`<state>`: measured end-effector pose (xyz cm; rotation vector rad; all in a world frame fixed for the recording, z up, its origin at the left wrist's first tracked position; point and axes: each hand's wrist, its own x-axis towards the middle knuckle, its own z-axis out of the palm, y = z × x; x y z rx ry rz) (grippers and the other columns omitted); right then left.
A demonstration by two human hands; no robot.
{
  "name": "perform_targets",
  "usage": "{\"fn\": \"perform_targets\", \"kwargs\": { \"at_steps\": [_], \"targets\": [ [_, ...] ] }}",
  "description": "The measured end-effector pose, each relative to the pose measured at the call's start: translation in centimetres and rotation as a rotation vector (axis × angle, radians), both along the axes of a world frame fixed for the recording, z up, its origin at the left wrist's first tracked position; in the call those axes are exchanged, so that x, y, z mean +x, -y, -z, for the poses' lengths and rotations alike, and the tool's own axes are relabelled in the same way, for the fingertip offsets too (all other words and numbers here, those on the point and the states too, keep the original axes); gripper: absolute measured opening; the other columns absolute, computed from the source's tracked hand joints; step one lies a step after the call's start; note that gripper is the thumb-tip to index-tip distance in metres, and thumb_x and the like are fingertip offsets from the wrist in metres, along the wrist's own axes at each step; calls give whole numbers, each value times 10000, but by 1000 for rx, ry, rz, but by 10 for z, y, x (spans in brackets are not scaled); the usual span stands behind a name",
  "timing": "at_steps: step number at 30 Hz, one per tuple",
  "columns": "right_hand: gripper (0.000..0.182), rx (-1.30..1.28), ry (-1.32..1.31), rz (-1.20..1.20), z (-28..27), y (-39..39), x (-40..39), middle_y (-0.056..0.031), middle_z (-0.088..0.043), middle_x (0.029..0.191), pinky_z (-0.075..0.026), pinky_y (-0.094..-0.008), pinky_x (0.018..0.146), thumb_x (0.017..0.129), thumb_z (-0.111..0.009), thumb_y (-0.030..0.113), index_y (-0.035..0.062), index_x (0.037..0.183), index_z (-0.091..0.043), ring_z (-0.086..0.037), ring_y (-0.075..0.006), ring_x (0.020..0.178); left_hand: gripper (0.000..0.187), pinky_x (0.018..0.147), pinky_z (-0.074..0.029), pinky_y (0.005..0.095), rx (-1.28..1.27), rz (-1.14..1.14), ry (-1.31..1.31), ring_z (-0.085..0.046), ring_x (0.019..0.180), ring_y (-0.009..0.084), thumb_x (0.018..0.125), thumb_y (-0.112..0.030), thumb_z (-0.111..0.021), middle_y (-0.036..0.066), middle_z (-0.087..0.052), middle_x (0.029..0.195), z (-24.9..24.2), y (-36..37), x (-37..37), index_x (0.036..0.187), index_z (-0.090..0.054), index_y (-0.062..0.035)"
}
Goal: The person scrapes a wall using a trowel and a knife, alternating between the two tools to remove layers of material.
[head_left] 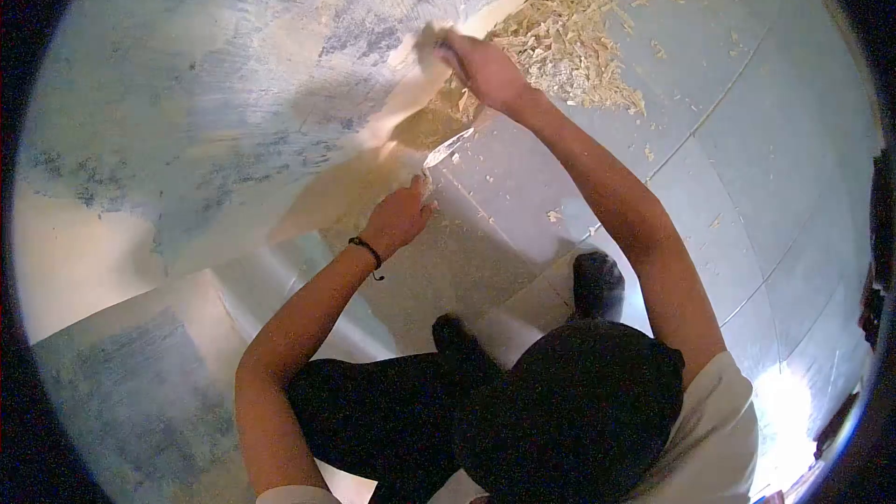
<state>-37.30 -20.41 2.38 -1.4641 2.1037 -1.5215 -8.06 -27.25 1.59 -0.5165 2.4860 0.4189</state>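
Note:
My right hand (493,75) is closed around a small brownish, block-like tool (431,45), blurred, at the lower edge of the wall (233,65). The wall has patchy blue-grey paint with pale scraped areas. Lower down, my left hand (397,219), with a dark cord bracelet at the wrist, has its index finger and thumb at the near end of a thin, shiny white strip (450,147). That strip slants up toward the wall's foot, below my right hand. Yellowish shavings (569,42) lie heaped along the wall just beyond my right hand.
Grey floor sheeting (747,187) with seams and scattered flakes spreads to the right. My dark-shod feet (597,285) are on it, near my bent knees. A bright lamp (782,425) glows at the lower right. Another blue-grey painted surface (131,392) is at the lower left.

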Motion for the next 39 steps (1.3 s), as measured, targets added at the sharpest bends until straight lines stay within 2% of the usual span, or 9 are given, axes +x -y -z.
{"fn": "perform_targets", "kwargs": {
  "at_steps": [3, 15, 18, 22, 27, 30, 34, 38, 39],
  "targets": [
    [307, -181, -40, -1, 29, 11, -6, -259, -635, 906, -498, -519, 699, 992, -492, 296, 17, 1120, -477, -628, -448, 839, 487, 743, -517, 525, 15, 12, -130, -633, 844, 449, 930, -289, -554, 298, -637, 892, -5, -3, 0, 1237, -381, 48],
    [332, -114, -71, 15, 14, 4, 1, -240, -613, 738, -481, -479, 593, 1010, -462, 352, 23, 1052, -485, -629, -406, 684, 486, 730, -513, 521, -29, 73, -73, -637, 820, 431, 933, -311, -541, 270, -646, 846, 0, 0, 1, 1230, -379, 37],
    [347, 17, 457, 264, -12, 2, -10, -230, -627, 792, -488, -480, 600, 996, -476, 391, 52, 1071, -484, -631, -405, 696, 466, 729, -512, 524, -14, 69, -97, -638, 808, 432, 930, -271, -527, 269, -645, 831, 11, 1, 6, 1235, -389, 54],
    [372, -156, -471, -88, -11, 5, -16, -230, -597, 690, -486, -461, 583, 1007, -461, 393, 25, 1059, -471, -606, -415, 618, 469, 725, -512, 530, -68, 69, -145, -640, 793, 432, 896, -203, -522, 262, -649, 823, 12, 2, 9, 1251, -394, 74],
    [368, 25, 235, 219, -55, 9, -30, -188, -635, 816, -497, -488, 629, 974, -498, 420, 67, 1077, -488, -635, -403, 753, 471, 737, -515, 531, -22, 9, -74, -646, 810, 432, 852, -161, -526, 260, -652, 833, -7, -2, 0, 1241, -403, 73],
    [391, -182, -438, -56, -52, 9, -36, -209, -606, 713, -473, -461, 586, 996, -478, 415, 35, 1088, -487, -619, -403, 672, 439, 743, -517, 530, -30, 32, -152, -648, 818, 432, 843, -144, -517, 262, -649, 825, -12, -6, 3, 1214, -417, 70],
    [412, -74, 440, 270, -83, 14, -46, -218, -637, 806, -500, -487, 668, 982, -493, 401, 26, 1152, -485, -636, -415, 757, 406, 741, -522, 526, -31, 20, -121, -649, 815, 429, 842, -147, -531, 264, -648, 819, -11, -6, 0, 1173, -425, 62],
    [448, -251, -323, -4, -70, 18, -45, -228, -627, 774, -488, -423, 624, 1013, -438, 425, 5, 1159, -492, -649, -322, 681, 419, 743, -526, 525, -74, 86, -178, -653, 817, 424, 851, -166, -537, 265, -649, 821, 2, 3, 8, 1181, -415, 62],
    [474, -256, -156, 18, -61, 25, -57, -276, -644, 822, -503, -488, 668, 992, -468, 432, -5, 1173, -477, -643, -442, 767, 424, 744, -527, 524, -79, 103, -206, -654, 818, 422, 854, -170, -537, 265, -649, 821, 13, 4, 14, 1186, -412, 62]
  ]
}}
